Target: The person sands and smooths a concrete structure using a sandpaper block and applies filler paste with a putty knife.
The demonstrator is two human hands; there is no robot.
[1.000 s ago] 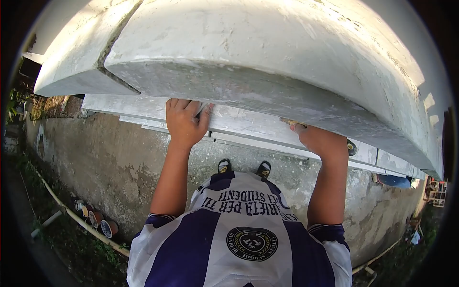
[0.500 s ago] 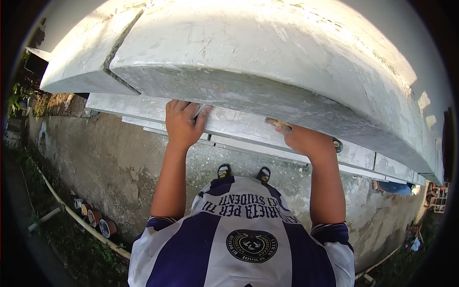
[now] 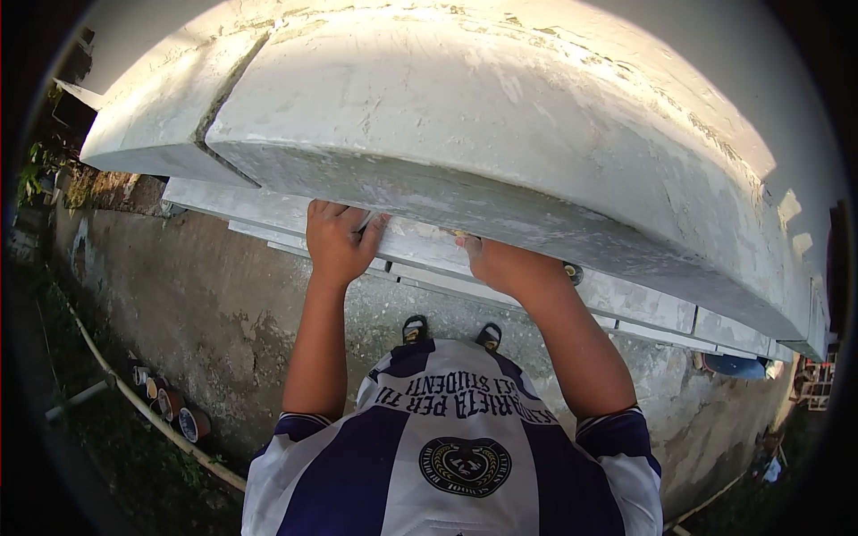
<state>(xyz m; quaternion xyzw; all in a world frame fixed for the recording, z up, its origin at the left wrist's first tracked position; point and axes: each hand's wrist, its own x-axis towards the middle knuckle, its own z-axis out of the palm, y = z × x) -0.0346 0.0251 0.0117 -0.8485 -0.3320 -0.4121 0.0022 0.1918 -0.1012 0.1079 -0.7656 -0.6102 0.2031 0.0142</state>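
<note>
Under the overhanging edge of a white-painted concrete ledge, both my hands are on the lower pale ledge. My left hand lies on this lower surface, fingers reaching up beneath the overhang and thumb apart; the fingertips are partly hidden. My right hand is closed around what looks like a hand scraper. Its dark round handle end shows behind my wrist, and most of its blade is hidden by the overhang and my fingers.
Below the ledges is a stained concrete floor, where my sandalled feet stand. Several pots sit by a bamboo pole on the left. A blue object lies under the ledge at right.
My right hand has slid left along the lower ledge with the scraper, closer to my left hand. The left hand has stayed almost in place.
</note>
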